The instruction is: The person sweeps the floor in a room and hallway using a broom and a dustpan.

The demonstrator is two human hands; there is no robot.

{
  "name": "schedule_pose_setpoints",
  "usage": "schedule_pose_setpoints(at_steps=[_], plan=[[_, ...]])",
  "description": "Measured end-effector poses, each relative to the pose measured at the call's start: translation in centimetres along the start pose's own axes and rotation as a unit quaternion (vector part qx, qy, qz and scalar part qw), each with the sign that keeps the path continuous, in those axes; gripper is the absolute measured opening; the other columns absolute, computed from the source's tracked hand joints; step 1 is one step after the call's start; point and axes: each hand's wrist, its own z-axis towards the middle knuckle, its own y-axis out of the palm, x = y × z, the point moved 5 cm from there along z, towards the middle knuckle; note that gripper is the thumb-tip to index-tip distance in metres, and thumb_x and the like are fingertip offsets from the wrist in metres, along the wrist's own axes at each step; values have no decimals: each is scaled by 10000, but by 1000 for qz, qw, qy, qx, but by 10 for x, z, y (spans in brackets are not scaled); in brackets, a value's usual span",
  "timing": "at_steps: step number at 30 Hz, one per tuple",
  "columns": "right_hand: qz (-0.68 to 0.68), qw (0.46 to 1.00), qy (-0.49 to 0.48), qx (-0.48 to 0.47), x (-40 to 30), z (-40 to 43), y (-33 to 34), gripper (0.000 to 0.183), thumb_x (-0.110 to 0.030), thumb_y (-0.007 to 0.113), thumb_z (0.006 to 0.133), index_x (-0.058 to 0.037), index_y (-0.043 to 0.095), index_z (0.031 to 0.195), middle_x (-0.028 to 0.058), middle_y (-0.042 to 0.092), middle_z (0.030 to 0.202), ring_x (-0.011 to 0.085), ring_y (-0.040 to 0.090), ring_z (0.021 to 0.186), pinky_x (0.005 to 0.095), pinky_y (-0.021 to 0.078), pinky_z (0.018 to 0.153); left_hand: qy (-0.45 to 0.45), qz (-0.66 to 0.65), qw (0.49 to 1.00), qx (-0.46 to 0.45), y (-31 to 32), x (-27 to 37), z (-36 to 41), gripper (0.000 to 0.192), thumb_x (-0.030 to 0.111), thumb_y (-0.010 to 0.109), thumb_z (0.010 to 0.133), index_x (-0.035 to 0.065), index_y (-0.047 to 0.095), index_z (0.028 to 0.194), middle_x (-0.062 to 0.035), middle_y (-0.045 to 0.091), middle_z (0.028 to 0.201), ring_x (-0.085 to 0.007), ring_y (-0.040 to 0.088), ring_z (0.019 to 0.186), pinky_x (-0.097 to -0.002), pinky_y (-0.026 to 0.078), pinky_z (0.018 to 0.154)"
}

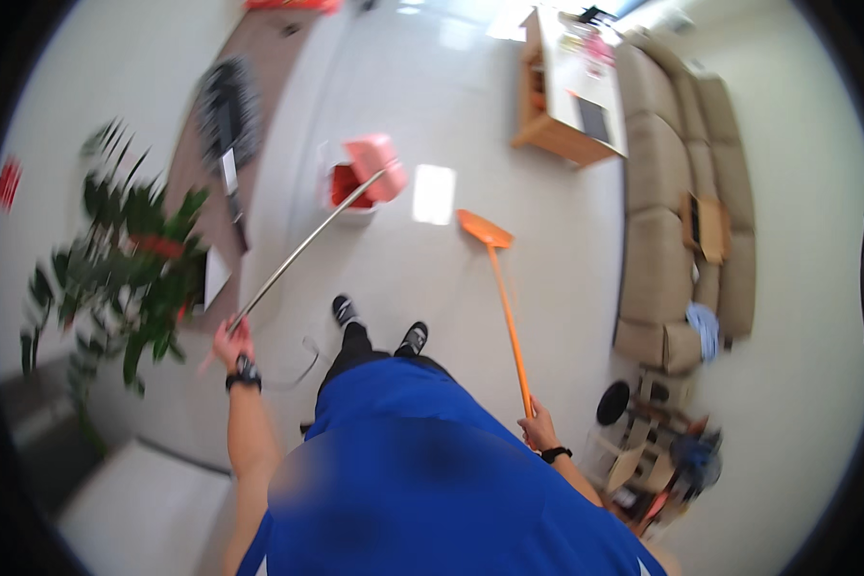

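My left hand (234,344) is closed around the upper end of a metal pole. At the pole's far end a pink dustpan (378,167), somewhat blurred, overlaps the top of a white bin with a red inside (345,189). It looks tilted over the bin; whether the two touch I cannot tell. My right hand (538,428) grips the orange handle of a broom, whose orange head (484,229) is at the floor, to the right of the bin. Any debris in the dustpan is not visible.
A leafy potted plant (129,273) and a ledge with a grey fluffy duster (229,108) stand at left. A wooden table with a white top (576,86) is at upper right, beside a brown sofa (655,259). Piled items (648,446) lie at lower right.
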Motion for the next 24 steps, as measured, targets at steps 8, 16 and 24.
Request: schedule_pose_setpoints(at_steps=[8,16,24], plan=[[109,991,80,15,45,-4,3,584,-137,600,928,-171,418,1482,34,494,640,140,507,454,308,439,389,95,220,944,-226,110,-8,-105,315,247,540,942,-19,624,1088,-228,670,1219,-258,721,913,-305,603,817],[309,938,157,-23,130,8,33,260,-259,580,958,-12,623,1028,36,524,643,129,512,469,296,435,401,96,472,775,-409,210,-128,-207,196,97,550,942,-33,630,1065,-237,655,1228,-271,705,930,-330,587,862],[370,917,102,104,183,-31,51,317,-274,637,915,-43,723,1115,47,589,597,113,523,423,269,420,380,154,671,456,-565,214,-318,-231,181,114,636,894,-34,691,984,-141,712,1056,-204,670,898,-312,545,824]])
